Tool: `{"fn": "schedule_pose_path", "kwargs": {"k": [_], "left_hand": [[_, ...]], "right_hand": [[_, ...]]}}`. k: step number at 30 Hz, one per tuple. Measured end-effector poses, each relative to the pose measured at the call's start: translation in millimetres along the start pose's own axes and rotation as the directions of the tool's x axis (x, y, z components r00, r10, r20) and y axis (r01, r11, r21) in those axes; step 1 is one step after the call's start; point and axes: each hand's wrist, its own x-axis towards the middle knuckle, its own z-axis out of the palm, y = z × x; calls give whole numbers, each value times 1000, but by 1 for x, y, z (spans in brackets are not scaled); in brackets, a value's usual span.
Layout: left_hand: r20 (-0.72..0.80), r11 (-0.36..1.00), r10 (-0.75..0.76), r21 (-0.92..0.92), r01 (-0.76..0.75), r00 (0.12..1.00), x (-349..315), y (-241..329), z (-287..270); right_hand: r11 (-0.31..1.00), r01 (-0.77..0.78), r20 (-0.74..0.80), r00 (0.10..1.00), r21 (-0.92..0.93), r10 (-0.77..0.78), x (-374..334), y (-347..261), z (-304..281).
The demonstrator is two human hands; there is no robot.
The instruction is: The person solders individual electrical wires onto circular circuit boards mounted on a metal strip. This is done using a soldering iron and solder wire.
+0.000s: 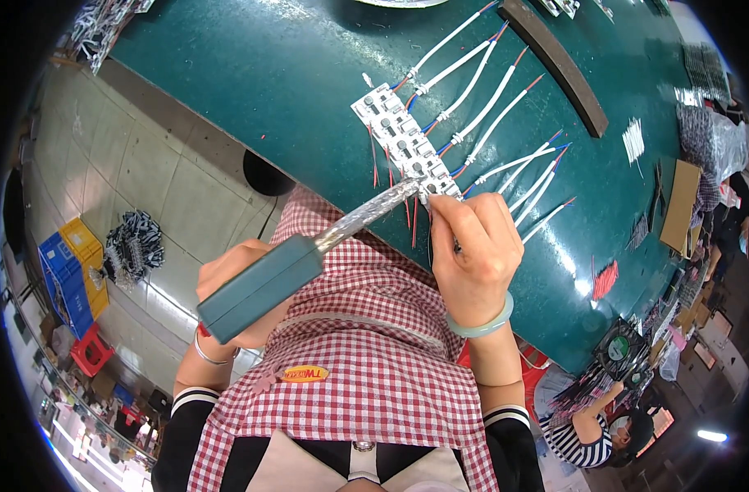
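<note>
My left hand (231, 271) is closed around a gun-like tool (264, 287) with a boxy dark green body and a long silver, foil-like barrel. Its tip rests at the lower end of a strip of white connector pieces (403, 146) lying on the table. White-sleeved cables (485, 102) with red and blue ends run from the strip's right side, and thin red wires stick out on its left. Beside the tip, my right hand (477, 254) pinches at the strip's near end, with thumb and fingertips together. What lies between those fingers is hidden.
A dark curved bar (555, 66) lies beyond the cables on the green table (227, 90). White sticks (632, 143) and a red bundle (605, 280) lie to the right. Blue and yellow crates (67, 275) stand on the left floor. Another person (591, 435) sits at lower right.
</note>
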Motion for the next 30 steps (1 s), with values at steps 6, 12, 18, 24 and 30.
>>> {"fn": "schedule_pose_path", "kwargs": {"k": [6, 12, 18, 24, 30], "left_hand": [[-44, 997, -65, -48, 63, 997, -2, 8, -4], [-45, 987, -147, -69, 144, 988, -12, 2, -1], [-56, 994, -103, -43, 101, 993, -1, 0, 1], [-20, 997, -72, -34, 72, 997, 6, -5, 2], [-29, 998, -38, -45, 37, 999, 7, -7, 4]], "right_hand": [[1000, -19, -6, 1000, 0, 19, -1, -2, -4], [999, -17, -72, 997, 43, 20, 8, -13, -10], [1000, 0, -53, 999, 17, 0, 14, -4, 7], [999, -53, -31, 998, 7, 53, 16, -5, 9], [1000, -12, -48, 999, 0, 12, 15, -4, 12]]}}
